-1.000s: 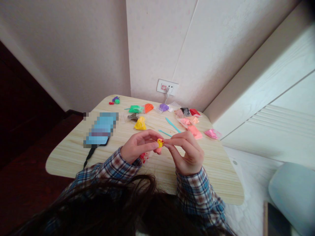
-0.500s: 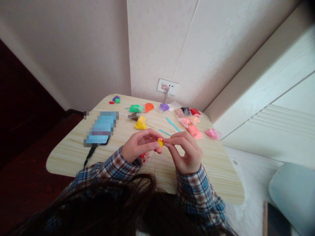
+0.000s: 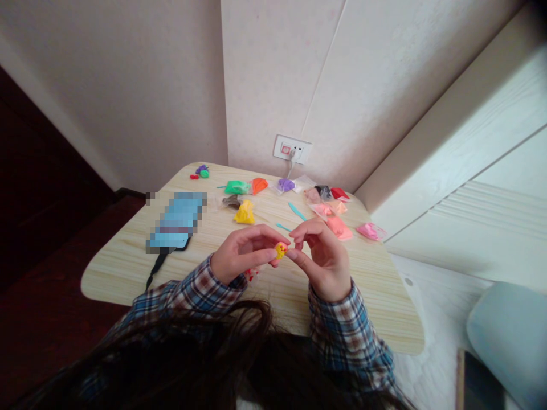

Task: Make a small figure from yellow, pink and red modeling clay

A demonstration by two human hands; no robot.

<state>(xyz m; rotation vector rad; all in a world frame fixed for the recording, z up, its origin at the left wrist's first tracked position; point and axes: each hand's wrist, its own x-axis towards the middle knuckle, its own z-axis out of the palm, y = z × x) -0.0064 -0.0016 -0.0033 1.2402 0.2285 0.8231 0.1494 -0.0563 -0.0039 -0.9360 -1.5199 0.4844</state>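
Between thumb and fingers, my left hand pinches a small yellow clay figure with red bits and some pink at its edge. My right hand is at the figure's right side, its thumb tip touching it. The right index finger is raised and apart from the thumb, with nothing visible between them. Below my left hand, a clear bag with red pieces lies partly hidden on the table. Just beyond the hands are a thin blue clay tool and a wider blue clay knife.
Bags of coloured clay lie across the wooden table, including yellow clay, green clay and coral clay. Purple, green and red clay pieces sit at the far left corner. A blurred-out phone with a cable lies left.
My right index finger has lifted away from the figure and spread from the thumb. The figure has turned slightly, showing more of its yellow and red face. My left hand keeps its hold.
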